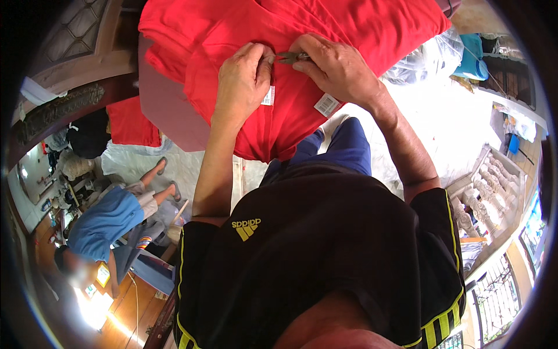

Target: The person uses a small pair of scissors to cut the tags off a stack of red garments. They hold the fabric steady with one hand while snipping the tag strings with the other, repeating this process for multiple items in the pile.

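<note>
A heap of red garments (221, 35) is spread out in front of me, its near folds hanging down over my lap. My right hand (340, 67) is closed round a small pair of thread snips (288, 57), whose blades point left. The tips of the blades meet the fingertips of my left hand (244, 84). That hand is closed in a pinch over the red cloth; whatever lies between its thumb and finger is too small to make out. White tags with bars show on the cloth, one tag (326, 104) below my right wrist and another beside my left thumb.
Under the garments is a mauve-brown surface (168, 96), with a red cloth (132, 122) beyond its left side. Clear plastic wrapping (415, 61) and a blue container (472, 58) are at the right. A person in a blue shirt (104, 224) bends over at the lower left.
</note>
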Available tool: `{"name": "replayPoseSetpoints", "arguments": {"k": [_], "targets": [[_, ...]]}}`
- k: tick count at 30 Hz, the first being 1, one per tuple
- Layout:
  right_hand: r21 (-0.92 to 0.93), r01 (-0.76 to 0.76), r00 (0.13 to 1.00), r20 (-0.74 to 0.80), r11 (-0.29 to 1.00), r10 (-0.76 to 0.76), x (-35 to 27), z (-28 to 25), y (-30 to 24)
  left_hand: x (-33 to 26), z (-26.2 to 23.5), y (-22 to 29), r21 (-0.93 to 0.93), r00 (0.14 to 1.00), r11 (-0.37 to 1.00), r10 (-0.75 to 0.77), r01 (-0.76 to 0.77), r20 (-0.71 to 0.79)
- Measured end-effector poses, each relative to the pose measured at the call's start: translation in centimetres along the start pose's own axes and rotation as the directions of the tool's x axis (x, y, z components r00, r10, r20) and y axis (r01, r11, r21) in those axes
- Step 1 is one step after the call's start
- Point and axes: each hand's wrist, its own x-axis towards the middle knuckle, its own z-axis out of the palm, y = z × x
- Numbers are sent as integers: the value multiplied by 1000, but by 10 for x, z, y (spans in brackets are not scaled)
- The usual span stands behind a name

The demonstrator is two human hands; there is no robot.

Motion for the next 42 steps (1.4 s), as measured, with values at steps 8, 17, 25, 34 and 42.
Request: {"name": "replayPoseSetpoints", "arguments": {"k": [8, 17, 25, 34, 42], "targets": [[-168, 12, 1000, 11, 986, -10, 2, 6, -5, -3, 3, 1, 70, 1000, 998, 10, -10, -4], [-169, 29, 999, 25, 985, -25, 7, 8, -10, -3, 1, 3, 77, 998, 995, 63, -64, 6], [-121, 47, 999, 21, 991, -45, 6, 6, -5, 0, 0, -2, -18, 997, 997, 81, -81, -18], [-127, 15, 997, 74, 992, -6, 7, 6, -4, 0, 0, -2, -55, 999, 998, 26, -27, -19], [14, -95, 990, 106, 995, 93, -4, -17, 8, 6, -25, -10, 334, 989, 937, 132, -101, -72]]}}
